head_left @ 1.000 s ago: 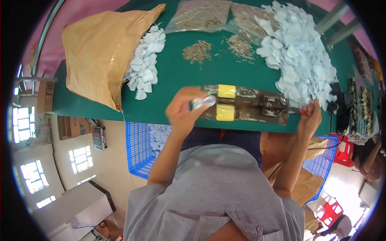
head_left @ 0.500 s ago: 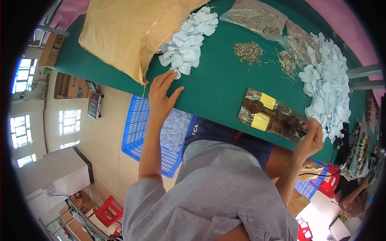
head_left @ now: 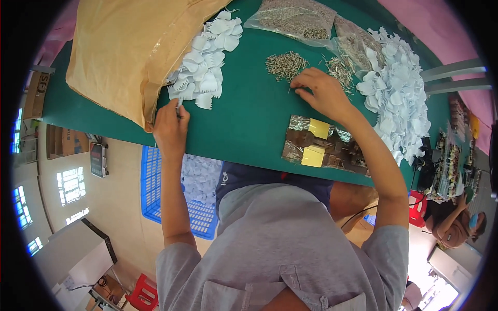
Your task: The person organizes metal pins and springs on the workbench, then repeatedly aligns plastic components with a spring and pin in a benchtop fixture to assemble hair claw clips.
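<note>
My left hand (head_left: 171, 129) is closed in a pinch at the near end of a pile of white toothed pieces (head_left: 199, 65). A small white piece (head_left: 179, 105) shows between its thumb and fingers. Reaching across the table, my right hand (head_left: 322, 92) has its fingers drawn together beside a heap of small metal pins (head_left: 286, 66). What its fingertips hold, if anything, is too small to make out. Under my right forearm lies a brown block fixture (head_left: 298, 142) with a yellow pad (head_left: 313, 156) on it, close to the table's near edge.
A large tan sack (head_left: 129, 52) leans beside the white pile. Clear bags (head_left: 293, 18) of metal parts and loose thin pins (head_left: 340, 72) lie farther back. At the right is a bigger heap of white pieces (head_left: 394, 93). A blue basket (head_left: 150, 181) stands below the green table (head_left: 241, 119).
My right hand has left the fixture's right end and moved up and left to the metal pins. My left hand has closed on a white piece. The whole view has shifted.
</note>
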A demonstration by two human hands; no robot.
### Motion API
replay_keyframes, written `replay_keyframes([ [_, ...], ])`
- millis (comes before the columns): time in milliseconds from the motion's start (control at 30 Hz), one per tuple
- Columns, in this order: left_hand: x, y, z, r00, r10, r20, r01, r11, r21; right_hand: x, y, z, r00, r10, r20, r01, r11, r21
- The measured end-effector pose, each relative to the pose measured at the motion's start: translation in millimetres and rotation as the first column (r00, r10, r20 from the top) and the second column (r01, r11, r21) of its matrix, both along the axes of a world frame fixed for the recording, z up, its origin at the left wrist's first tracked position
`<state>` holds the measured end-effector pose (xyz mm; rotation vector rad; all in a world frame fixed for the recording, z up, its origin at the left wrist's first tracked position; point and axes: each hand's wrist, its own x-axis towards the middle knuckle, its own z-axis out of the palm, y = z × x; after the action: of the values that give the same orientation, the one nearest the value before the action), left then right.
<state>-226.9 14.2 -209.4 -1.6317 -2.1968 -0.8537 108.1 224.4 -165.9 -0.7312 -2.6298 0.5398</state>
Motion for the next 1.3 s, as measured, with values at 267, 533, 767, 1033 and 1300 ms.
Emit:
replay_keyframes([
  [267, 82.7, -31.8, 52.4, 0.877, -0.375, 0.3, 0.319, 0.922, 0.222, -7.1, 10.4, 2.1, 0.991, 0.069, 0.111, -0.056, 0.991, -0.118],
  [533, 205.2, 5.1, 44.9, 0.389, -0.799, 0.458, 0.798, 0.54, 0.266, -17.0, 21.0, -8.9, 0.978, 0.175, 0.118, -0.171, 0.985, -0.037],
  [767, 229.5, 24.8, 47.7, 0.617, -0.786, 0.03, 0.786, 0.613, -0.081, -27.9, -2.9, -28.9, 0.963, 0.076, 0.257, -0.154, 0.942, 0.298],
  [1033, 229.0, 19.8, 29.1, 0.744, -0.667, 0.052, 0.664, 0.745, 0.06, 19.9, 10.0, -10.6, 0.998, -0.043, -0.039, 0.038, 0.992, -0.123],
  [1300, 230.1, 32.4, 9.2, 0.695, -0.674, 0.252, 0.62, 0.738, 0.265, -14.5, 10.7, -22.0, 0.98, 0.047, 0.196, -0.017, 0.988, -0.155],
])
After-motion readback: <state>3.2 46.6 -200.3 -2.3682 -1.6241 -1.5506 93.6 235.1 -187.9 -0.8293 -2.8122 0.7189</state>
